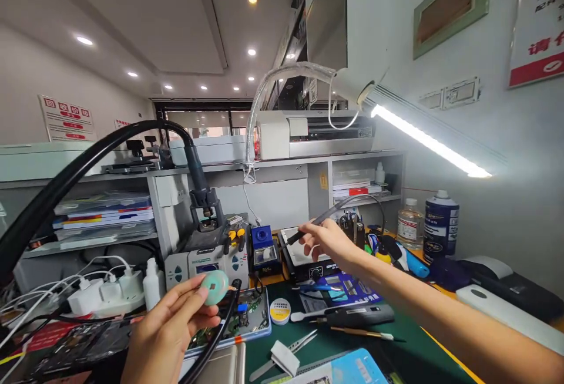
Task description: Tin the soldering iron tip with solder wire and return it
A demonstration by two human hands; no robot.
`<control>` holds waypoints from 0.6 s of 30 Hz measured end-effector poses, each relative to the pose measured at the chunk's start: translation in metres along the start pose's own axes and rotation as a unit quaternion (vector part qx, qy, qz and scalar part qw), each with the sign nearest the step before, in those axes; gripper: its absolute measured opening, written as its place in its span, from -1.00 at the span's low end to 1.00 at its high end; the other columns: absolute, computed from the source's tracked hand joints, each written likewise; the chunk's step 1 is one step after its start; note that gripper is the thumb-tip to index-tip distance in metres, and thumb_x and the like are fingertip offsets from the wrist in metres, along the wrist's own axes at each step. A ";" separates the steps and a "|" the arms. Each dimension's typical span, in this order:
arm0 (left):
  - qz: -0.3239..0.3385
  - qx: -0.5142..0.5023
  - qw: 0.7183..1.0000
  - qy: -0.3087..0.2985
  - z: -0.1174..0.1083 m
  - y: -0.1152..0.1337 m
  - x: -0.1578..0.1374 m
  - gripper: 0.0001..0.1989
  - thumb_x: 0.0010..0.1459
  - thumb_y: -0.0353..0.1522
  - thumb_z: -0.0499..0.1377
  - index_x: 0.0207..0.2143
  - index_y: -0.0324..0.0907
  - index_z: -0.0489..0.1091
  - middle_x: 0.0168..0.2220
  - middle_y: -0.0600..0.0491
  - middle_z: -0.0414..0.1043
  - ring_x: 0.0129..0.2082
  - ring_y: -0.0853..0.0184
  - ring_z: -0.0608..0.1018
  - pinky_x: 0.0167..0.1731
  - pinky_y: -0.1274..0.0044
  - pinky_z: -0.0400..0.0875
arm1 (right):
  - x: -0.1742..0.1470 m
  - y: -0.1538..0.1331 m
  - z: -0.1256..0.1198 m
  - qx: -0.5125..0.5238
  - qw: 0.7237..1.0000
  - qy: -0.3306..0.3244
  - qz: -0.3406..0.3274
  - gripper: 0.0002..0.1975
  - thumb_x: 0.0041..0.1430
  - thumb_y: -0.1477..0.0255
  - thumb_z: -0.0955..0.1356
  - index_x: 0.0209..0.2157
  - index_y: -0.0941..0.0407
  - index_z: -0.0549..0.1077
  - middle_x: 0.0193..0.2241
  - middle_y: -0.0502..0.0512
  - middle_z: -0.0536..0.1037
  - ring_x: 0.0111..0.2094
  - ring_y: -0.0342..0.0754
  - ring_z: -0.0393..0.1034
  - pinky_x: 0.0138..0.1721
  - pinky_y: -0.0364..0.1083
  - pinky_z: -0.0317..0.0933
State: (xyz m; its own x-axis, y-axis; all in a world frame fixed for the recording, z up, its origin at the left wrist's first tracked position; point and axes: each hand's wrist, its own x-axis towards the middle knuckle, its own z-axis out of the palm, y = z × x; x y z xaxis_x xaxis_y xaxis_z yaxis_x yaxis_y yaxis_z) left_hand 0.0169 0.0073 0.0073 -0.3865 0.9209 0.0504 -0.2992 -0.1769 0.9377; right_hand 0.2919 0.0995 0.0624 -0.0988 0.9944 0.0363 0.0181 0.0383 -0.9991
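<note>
1. Spool (219, 294): pale mint green.
2. Pen-like handpiece (295, 237): black.
3. Round tin (279, 312): yellow and white.
4. Work mat (258, 349): dark green.
5. Right spray can (440, 228): navy blue, white lettering.
6. Right wall sign (538, 26): white, red-banded.

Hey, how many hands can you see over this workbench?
2. The left hand, at lower left, holds a pale green roll; the right hand, right of centre, grips a dark pen-like tool. Neither is hidden.
</note>
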 end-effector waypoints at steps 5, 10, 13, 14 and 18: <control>0.010 -0.027 0.999 0.024 -0.013 -0.003 0.006 -0.38 -0.27 -0.24 0.48 -0.11 -0.27 0.51 -0.37 0.00 0.62 -0.46 0.33 0.58 -0.47 0.54 0.60 | 0.033 -0.010 0.031 -0.028 0.999 0.029 0.002 -0.67 0.38 0.30 0.39 0.09 0.15 0.45 0.04 0.19 0.53 -0.07 0.08 0.52 -0.08 0.12 0.46; 0.000 -0.053 0.998 0.031 -0.015 -0.001 0.012 -0.63 -0.03 -0.39 0.36 -0.13 -0.30 0.50 -0.50 0.07 0.56 -0.53 0.42 0.55 -0.51 0.57 0.55 | 0.048 -0.006 0.040 -0.056 0.997 0.052 0.007 -0.66 0.37 0.30 0.39 0.09 0.15 0.44 0.05 0.19 0.52 -0.06 0.08 0.51 -0.07 0.13 0.46; -0.011 -0.063 0.998 0.027 -0.014 0.002 0.010 -0.76 0.10 -0.44 0.29 -0.13 -0.28 0.50 -0.47 0.12 0.54 -0.53 0.45 0.55 -0.49 0.56 0.56 | 0.058 -0.003 0.042 -0.086 0.994 0.065 0.004 -0.66 0.38 0.30 0.39 0.10 0.15 0.44 0.05 0.19 0.52 -0.06 0.08 0.51 -0.07 0.13 0.46; -0.012 -0.067 0.997 0.030 -0.015 0.002 0.010 -0.74 0.08 -0.43 0.30 -0.13 -0.28 0.51 -0.46 0.11 0.54 -0.52 0.45 0.55 -0.49 0.56 0.56 | 0.062 -0.002 0.043 -0.098 0.993 0.069 0.002 -0.66 0.38 0.30 0.39 0.10 0.15 0.44 0.05 0.19 0.52 -0.06 0.08 0.51 -0.07 0.13 0.46; -0.005 -0.082 0.996 0.043 -0.016 0.001 0.012 -0.53 -0.18 -0.35 0.40 -0.14 -0.29 0.53 -0.43 0.05 0.59 -0.50 0.38 0.56 -0.51 0.56 0.59 | 0.082 0.004 0.048 -0.153 0.985 0.074 -0.013 -0.66 0.37 0.30 0.39 0.10 0.15 0.44 0.06 0.20 0.52 -0.05 0.09 0.51 -0.07 0.14 0.46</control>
State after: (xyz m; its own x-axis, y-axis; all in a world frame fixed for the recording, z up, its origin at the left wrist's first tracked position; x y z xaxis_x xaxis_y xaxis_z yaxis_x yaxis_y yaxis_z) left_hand -0.0023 0.0121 0.0037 -0.4548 0.8906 0.0054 -0.4391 -0.2295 0.8687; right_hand 0.2364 0.1767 0.0605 0.0431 0.9953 0.0867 0.3196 0.0685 -0.9451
